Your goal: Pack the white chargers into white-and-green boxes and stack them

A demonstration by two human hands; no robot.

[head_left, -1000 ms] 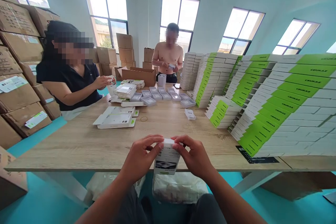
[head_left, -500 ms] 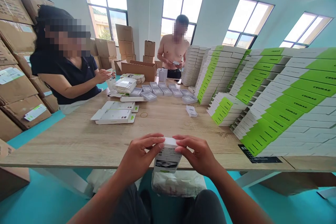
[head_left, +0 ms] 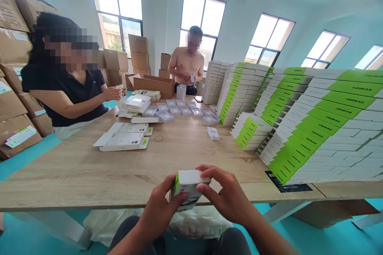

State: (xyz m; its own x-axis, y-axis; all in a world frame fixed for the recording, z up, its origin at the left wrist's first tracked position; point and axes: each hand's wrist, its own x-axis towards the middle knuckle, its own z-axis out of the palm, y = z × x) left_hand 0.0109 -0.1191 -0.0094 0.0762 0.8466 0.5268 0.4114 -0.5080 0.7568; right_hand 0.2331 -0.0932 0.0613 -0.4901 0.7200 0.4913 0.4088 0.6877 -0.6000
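We're holding a white box (head_left: 189, 185) at the near edge of the bench (head_left: 89, 204), left hand (head_left: 158, 207) and right hand (head_left: 227, 191) closed around it, with tall stacks of boxes (head_left: 323, 127) standing finished-looking along the right and small open trays (head_left: 176, 110) lying mid-bench.

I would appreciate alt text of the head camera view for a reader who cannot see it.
The left hand and right hand hold a white box with a green side by a wooden table. Tall stacks of green-banded CEUKAZ boxes stand at right; a dark-shirted person and a shirtless person work beyond.
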